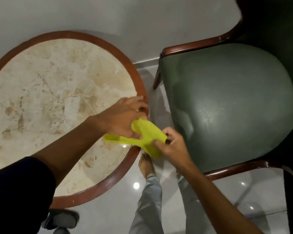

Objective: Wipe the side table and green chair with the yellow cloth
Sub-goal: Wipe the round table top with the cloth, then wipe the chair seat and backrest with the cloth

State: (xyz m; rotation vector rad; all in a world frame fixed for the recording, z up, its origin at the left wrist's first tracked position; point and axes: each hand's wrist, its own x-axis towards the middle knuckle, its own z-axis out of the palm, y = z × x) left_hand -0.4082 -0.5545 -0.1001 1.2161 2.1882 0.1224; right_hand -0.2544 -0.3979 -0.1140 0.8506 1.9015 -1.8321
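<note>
The yellow cloth (146,134) hangs bunched between both hands, over the right rim of the round side table (46,92). The table has a pale marble top inside a brown wooden rim. My left hand (123,115) grips the cloth's upper part at the table's edge. Over the gap between table and chair, my right hand (172,146) pinches the cloth's lower right fold. The green chair (230,105), with a padded leather seat and dark wooden arms, stands to the right of the table, and neither hand touches it.
A white wall runs behind the table and chair. The floor (108,211) is glossy pale tile. My bare foot (145,164) and trouser legs stand in the narrow gap between table and chair. A dark object (63,218) lies on the floor under the table's front edge.
</note>
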